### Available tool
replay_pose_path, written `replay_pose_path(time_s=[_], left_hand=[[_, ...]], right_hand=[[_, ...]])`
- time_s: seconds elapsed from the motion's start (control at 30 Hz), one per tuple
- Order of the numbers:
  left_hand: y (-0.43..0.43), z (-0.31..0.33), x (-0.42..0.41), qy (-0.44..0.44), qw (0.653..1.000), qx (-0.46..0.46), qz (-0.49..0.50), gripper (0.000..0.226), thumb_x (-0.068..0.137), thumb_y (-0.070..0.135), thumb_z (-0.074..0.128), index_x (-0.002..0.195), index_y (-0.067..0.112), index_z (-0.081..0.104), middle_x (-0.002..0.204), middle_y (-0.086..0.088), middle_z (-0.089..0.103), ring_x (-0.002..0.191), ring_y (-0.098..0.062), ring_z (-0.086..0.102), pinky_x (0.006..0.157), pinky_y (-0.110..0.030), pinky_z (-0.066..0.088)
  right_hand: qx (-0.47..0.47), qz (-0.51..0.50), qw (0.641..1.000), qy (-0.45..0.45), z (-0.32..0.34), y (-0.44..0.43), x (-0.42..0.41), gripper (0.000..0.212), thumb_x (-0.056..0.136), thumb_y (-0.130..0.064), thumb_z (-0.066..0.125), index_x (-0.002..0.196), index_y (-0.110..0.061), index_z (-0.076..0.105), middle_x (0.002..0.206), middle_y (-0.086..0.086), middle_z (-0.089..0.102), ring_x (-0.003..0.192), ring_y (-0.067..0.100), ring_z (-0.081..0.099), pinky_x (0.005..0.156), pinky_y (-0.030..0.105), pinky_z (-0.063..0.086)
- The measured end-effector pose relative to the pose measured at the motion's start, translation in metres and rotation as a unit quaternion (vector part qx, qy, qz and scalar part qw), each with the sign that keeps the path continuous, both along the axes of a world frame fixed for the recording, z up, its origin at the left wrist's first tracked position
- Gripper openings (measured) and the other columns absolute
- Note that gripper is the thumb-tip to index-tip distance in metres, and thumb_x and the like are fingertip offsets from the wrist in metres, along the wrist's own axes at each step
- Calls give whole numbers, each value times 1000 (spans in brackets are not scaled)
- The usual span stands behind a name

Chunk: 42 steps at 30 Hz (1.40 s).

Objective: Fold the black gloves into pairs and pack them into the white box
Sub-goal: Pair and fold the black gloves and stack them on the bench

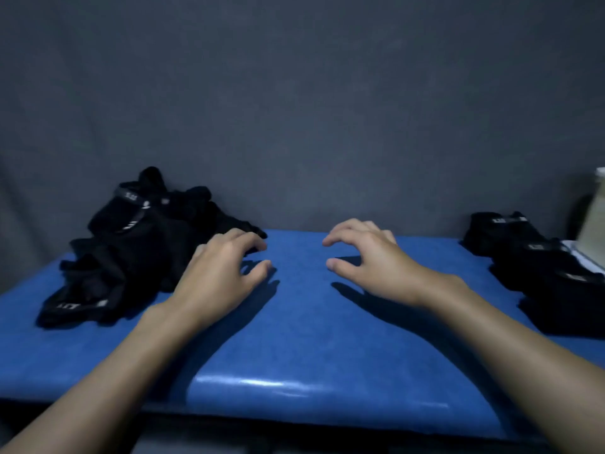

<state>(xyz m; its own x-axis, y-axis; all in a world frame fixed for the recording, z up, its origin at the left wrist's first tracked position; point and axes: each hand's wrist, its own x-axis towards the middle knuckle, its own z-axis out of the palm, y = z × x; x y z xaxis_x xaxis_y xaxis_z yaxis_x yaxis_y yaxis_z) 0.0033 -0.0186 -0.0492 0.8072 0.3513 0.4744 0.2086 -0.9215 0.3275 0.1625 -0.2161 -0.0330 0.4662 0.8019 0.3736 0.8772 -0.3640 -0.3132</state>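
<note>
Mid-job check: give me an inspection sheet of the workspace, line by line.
Surface: blue table, glossy at the near edge.
Job's things: loose glove heap at left rear; folded gloves in a row at right; white box at the right edge, mostly out of frame.
Clutter: white edge below the box, unclear what.
Hands: left hand and right hand over the table's middle, fingers loosely curled, holding nothing; left fingertips close to the heap, contact unclear.
Cables: nothing seen.
Surroundings: grey backdrop behind the table.
</note>
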Motion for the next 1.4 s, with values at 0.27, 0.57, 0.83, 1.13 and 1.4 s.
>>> replay_pose_path(time_s=[0.27, 0.57, 0.83, 1.13, 1.4], left_hand=[[57, -15, -21, 24, 992, 101, 75, 31, 84, 26, 68, 113, 15, 70, 123, -7, 60, 115, -29, 56, 94, -40, 45], [58, -19, -12, 15, 992, 110, 61, 38, 90, 34, 59, 126, 22, 63, 127, 1, 58, 125, -24, 47, 100, -37, 38], [48, -9, -10, 11, 994, 79, 68, 42, 93, 37, 54, 134, 27, 52, 132, 5, 53, 126, -23, 43, 102, -35, 34], [11, 1, 4, -18, 998, 53, -27, 63, 82, 57, 65, 138, 35, 44, 133, 16, 48, 127, -12, 41, 102, -33, 32], [-19, -5, 42, -191, 965, -143, -108, 6, 86, 21, 68, 91, 23, 70, 90, 13, 68, 89, -8, 65, 84, -40, 52]], right_hand=[[-10, 45, 994, 96, -17, 124, -25, 35, 91, -38, 60, 125, -32, 57, 130, -7, 53, 126, 16, 42, 111, 41, 30], [-1, -2, 988, 153, -33, 161, -12, 36, 93, -36, 58, 127, -25, 61, 133, -6, 52, 129, 20, 43, 110, 46, 34], [130, 28, 977, 166, -8, 129, -15, 30, 96, -16, 55, 124, -8, 63, 126, -7, 52, 116, 9, 52, 95, 12, 37], [277, -12, 911, 304, 16, 62, -9, 27, 88, 1, 62, 111, -11, 68, 119, 0, 63, 103, 15, 66, 95, 27, 52], [254, 24, 917, 306, 12, 18, -4, 37, 82, 13, 63, 107, -14, 67, 116, 8, 66, 97, 9, 66, 91, 21, 52]])
